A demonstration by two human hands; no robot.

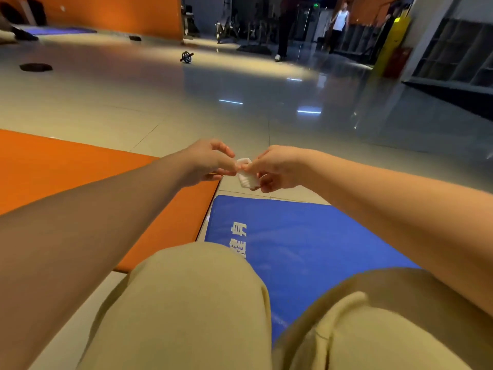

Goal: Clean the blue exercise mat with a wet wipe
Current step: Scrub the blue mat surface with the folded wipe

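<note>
Through the head camera I had both arms stretched forward and nearly level, wrists converging. The left hand (210, 162) and the right hand (277, 168) met on the small white folded wet wipe (245, 174). Each hand pinched it between thumb and fingertips, the left at its upper left edge, the right at its right side with the lower fingers curled under. I could not tell how far the wipe was unfolded; it looked like a compact wad, and I judged it needed opening out. What mattered for the next move was that the blue padded exercise mat with white lettering (306, 241) lay below the hands and back toward my body. Its far short edge sat just nearer than the wipe, which hung over the pale tiled floor (186, 110) beyond that edge. The mat's long axis ran from the hands back under the knees in beige trousers (192, 303). The right hand was nearer the mat's middle. The left hovered above the corner of the flat orange mat (80, 177) just beside it, so I judged the right would carry the wipe down.
</note>
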